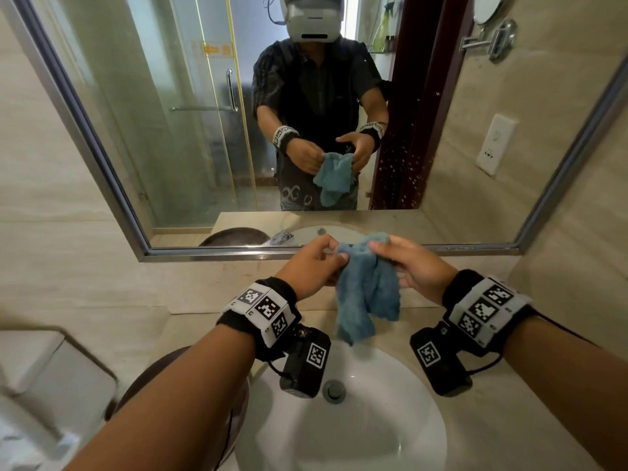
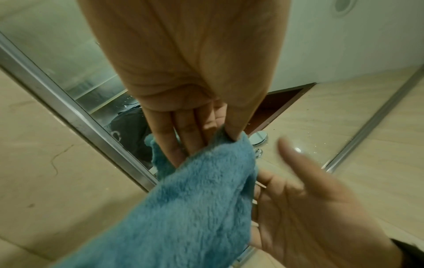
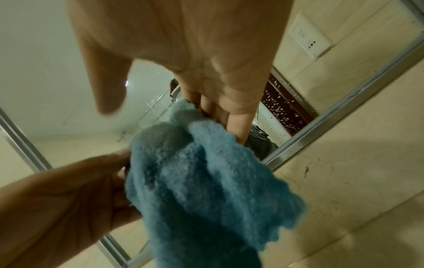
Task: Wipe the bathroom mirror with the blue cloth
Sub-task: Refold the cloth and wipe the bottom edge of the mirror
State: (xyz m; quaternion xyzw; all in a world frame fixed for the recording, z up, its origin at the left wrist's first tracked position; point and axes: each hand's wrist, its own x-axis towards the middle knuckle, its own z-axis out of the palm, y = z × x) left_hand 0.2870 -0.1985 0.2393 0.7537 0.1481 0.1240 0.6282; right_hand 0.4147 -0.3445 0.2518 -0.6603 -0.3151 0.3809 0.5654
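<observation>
Beige tiled bathroom wall (image 1: 68, 185) with a big metal-framed mirror (image 1: 176, 107) on it, beige counter (image 1: 492, 419) below. The mirror reflects a glass shower door, a dark door frame, a wall socket and the person in a dark shirt holding the cloth; small water specks show on the glass in the right wrist view. White round sink (image 1: 356, 419) is set in the counter, with a drain plug (image 1: 334, 391) in the basin. White toilet tank (image 1: 51, 362) at lower left. A round shaving mirror (image 1: 489, 8) on a metal arm hangs at upper right.

Both forearms reach forward over the sink, each wearing a black wrist strap with checkered marker tags and a small black camera.

Blue cloth (image 1: 365, 290) hangs bunched between the hands, above the back edge of the sink, just in front of the mirror's bottom frame, not touching the glass. Left hand (image 1: 311, 266) pinches the cloth's upper left edge, thumb against fingers. Right hand (image 1: 416, 266) holds the cloth's upper right part; fingers curl into the fabric, thumb lifted clear in the right wrist view. Cloth's lower end dangles free toward the basin.
</observation>
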